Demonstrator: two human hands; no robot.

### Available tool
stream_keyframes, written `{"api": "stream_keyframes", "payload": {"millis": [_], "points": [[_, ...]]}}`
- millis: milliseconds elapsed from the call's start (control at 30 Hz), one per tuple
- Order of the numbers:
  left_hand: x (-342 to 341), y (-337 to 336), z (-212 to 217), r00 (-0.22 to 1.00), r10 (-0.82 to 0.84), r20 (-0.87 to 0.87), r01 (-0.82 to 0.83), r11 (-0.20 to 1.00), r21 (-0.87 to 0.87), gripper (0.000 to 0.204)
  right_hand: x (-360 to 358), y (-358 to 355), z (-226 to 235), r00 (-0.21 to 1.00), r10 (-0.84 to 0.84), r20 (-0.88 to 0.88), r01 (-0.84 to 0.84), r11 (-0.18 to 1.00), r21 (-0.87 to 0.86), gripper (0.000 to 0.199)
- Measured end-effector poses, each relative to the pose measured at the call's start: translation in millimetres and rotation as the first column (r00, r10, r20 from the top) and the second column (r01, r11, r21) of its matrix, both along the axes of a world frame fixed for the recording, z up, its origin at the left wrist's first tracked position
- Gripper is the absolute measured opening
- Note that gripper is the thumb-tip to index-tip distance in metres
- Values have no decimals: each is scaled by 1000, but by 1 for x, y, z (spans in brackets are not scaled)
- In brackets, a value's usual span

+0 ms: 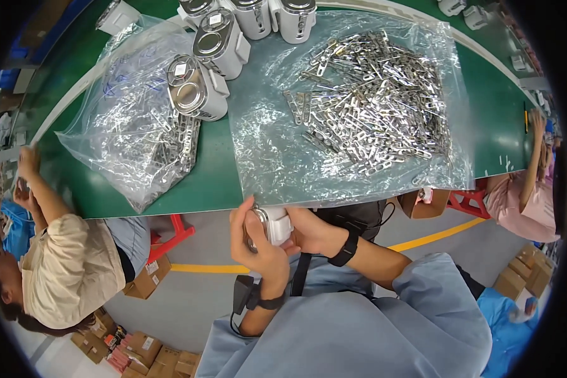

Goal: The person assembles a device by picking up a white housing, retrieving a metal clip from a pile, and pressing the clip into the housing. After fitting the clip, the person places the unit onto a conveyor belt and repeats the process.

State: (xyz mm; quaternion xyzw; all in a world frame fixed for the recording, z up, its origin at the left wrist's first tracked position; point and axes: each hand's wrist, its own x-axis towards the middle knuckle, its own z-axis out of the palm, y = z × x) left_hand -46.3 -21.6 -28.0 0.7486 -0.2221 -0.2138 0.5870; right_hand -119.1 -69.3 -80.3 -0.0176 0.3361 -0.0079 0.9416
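Between my two hands, just below the near edge of the green table, is a white canister [278,227] with a shiny metal rim. My left hand [263,254] wraps around its left side with bent fingers. The right hand [315,230] holds it from the other side, and its fingertips are partly hidden behind the canister. Beyond them, a heap of small slotted metal strips [384,107] lies on a clear plastic sheet [258,164]. To its left sits a clear bag [129,113] with more metal pieces inside.
Several white canisters with metal lids [198,91] stand along the far left of the table [220,170]. A person in a cream top [75,271] sits at left, another in pink [523,201] at right. Red stools [173,236] and cardboard boxes [148,280] are on the floor.
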Motion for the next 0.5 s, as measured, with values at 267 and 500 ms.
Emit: {"api": "stream_keyframes", "payload": {"millis": [267,500], "points": [[4,0,-4,1000,4,15,-4,998,57,27,-6,0,-20,993,28,118,-46,988,149,48],[16,4,-5,1000,-9,23,7,999,52,28,-5,1,-30,952,-51,301,1,987,163,47]]}}
